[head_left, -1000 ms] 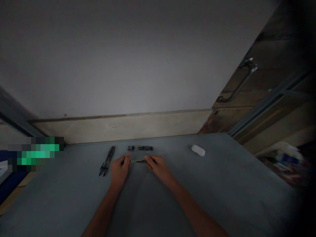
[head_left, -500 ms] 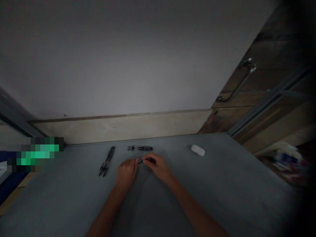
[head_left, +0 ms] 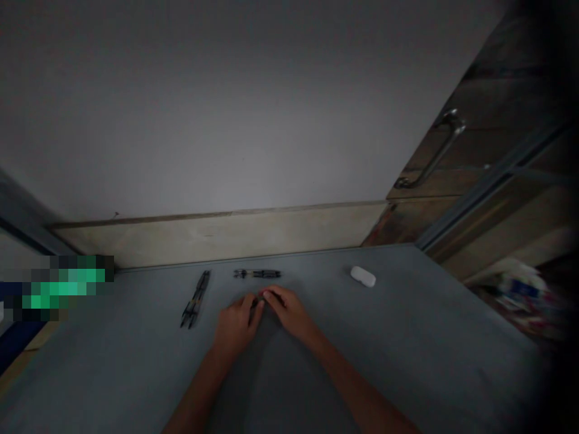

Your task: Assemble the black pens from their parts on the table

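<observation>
My left hand (head_left: pixel 236 322) and my right hand (head_left: pixel 290 311) meet over the middle of the table, fingertips almost touching. Between them shows a short dark stretch of a slim pen (head_left: pixel 255 301), mostly covered by fingers. The left thumb and fingers are closed around it, and the right thumb and index finger pinch its other end. Just beyond the hands, several dark pens (head_left: pixel 257 273) lie side by side, level with the back edge. To the left of my left hand, more black pens (head_left: pixel 196 298) lie in a slanted bunch.
A small white rounded case (head_left: pixel 363 276) sits on the grey table (head_left: pixel 407 349) to the right. A pale wall (head_left: pixel 235 120) rises behind the table. On the right are a wooden door with a metal handle (head_left: pixel 436 158) and a pile of bags (head_left: pixel 527 295).
My left hand has shifted slightly right, its thumb now stretched along the pen toward my right hand. The gap between the hands has narrowed, and less of the pen shows.
</observation>
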`<action>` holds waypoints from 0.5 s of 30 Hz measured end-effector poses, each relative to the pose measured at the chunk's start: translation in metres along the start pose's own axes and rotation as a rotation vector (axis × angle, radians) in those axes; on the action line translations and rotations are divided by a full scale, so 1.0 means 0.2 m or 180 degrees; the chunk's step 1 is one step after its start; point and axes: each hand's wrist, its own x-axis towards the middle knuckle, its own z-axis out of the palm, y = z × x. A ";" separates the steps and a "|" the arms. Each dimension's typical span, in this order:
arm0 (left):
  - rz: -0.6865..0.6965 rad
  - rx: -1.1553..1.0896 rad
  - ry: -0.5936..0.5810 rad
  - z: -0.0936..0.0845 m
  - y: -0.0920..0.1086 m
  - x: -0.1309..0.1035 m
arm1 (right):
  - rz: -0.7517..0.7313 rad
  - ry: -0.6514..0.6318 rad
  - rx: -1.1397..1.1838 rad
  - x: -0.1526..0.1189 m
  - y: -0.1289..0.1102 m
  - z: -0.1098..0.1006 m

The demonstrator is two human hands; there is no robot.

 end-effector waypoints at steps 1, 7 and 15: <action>0.0027 -0.0099 -0.0035 0.01 -0.01 0.00 | 0.0012 0.0095 0.0016 0.00 0.01 0.00; 0.0084 -0.0509 -0.0013 0.00 -0.02 0.02 | 0.0095 0.0193 0.0013 -0.02 0.00 0.00; -0.0153 -0.0437 0.0092 -0.08 0.03 0.02 | -0.0213 0.0151 0.0077 -0.02 -0.02 -0.01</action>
